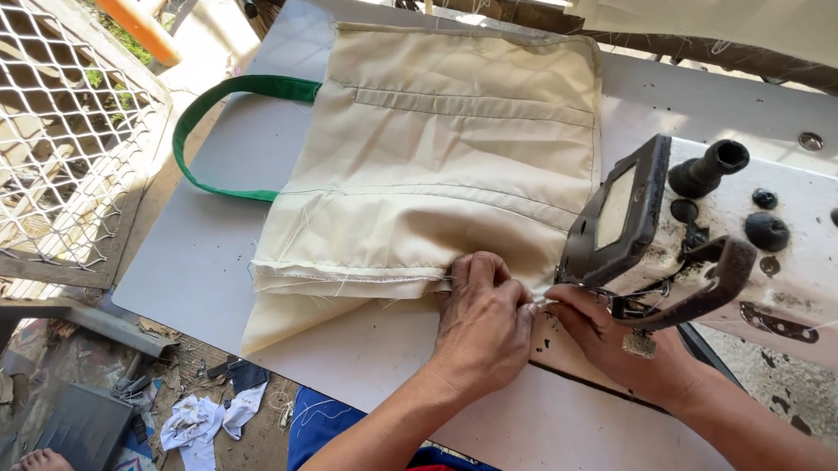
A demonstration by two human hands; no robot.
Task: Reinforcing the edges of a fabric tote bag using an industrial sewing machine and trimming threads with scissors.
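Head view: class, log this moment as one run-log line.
left hand: pressing cream cloth bag hem | right hand: at worn white sewing machine needle | green strap: left

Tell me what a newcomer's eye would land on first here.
The cream cloth bag with its green handle spreads across the middle of the white table. At its near edge, the left hand and right hand press the seam beneath the worn sewing machine at right.
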